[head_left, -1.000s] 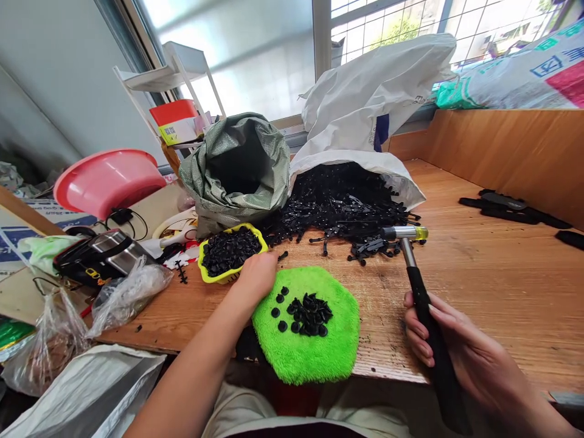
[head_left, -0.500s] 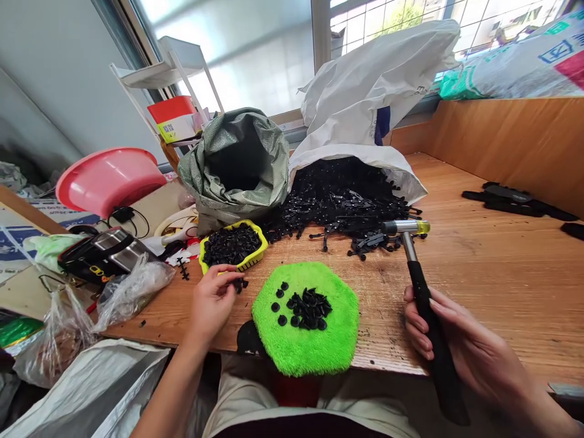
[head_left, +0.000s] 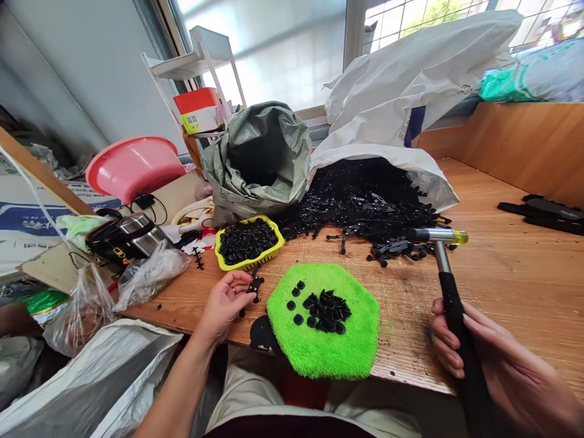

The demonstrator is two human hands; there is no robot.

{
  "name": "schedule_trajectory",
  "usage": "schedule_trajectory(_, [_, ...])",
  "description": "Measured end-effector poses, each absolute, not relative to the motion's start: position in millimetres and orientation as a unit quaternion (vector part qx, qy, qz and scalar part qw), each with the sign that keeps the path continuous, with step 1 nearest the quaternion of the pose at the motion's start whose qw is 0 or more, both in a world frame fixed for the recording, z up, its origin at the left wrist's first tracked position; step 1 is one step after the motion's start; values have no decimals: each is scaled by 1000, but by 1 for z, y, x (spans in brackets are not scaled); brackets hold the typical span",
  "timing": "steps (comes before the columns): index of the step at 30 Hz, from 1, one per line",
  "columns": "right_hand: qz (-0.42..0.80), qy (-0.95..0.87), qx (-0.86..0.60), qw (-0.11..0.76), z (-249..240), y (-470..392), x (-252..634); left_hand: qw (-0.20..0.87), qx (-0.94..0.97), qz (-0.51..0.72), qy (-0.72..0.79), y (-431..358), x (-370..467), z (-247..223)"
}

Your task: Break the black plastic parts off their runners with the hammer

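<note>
My left hand [head_left: 222,307] pinches a small black branched plastic part [head_left: 255,288] between thumb and fingers, above the wooden table just left of a fuzzy green pad [head_left: 328,360]. On that pad lies a pile of black plastic pegs with round heads [head_left: 329,309], and several more stand apart at its left. Just beyond my left hand, a yellow basket [head_left: 249,264] is full of small black pieces. At the right, my right hand [head_left: 490,350] is wrapped round the black handle of a hammer [head_left: 451,298], held head up, with a yellow-tipped metal head.
A white sack [head_left: 383,103] spills a heap of black plastic parts [head_left: 356,201] onto the table [head_left: 497,280]. Left of it stands an open grey-green sack [head_left: 219,194]. A pink basin [head_left: 132,167], a metal flask [head_left: 146,237] and plastic bags [head_left: 150,274] crowd the left side.
The view has turned left, so the scene sits further right. My left hand has lifted and turned the black part, which now shows more clearly. The hammer stays in my right hand.
</note>
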State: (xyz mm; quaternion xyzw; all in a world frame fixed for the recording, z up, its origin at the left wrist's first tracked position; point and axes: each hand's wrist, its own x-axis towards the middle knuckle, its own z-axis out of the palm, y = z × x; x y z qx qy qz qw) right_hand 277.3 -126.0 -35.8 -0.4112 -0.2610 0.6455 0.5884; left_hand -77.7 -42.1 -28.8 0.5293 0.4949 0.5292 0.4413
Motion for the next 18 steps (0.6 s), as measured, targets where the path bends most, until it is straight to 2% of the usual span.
schedule_trajectory(6, [641,-246,-430,586,-32,-126,274,497,520,474,507,-34,-67,-29])
schedule_trajectory(12, [634,-255,-433,589,-32,-127,274,442,560,496,496,-12,-47,-23])
schedule_trajectory(18, [636,-254,-440,581,-33,-127,276,509,565,453,465,-3,-25,-17])
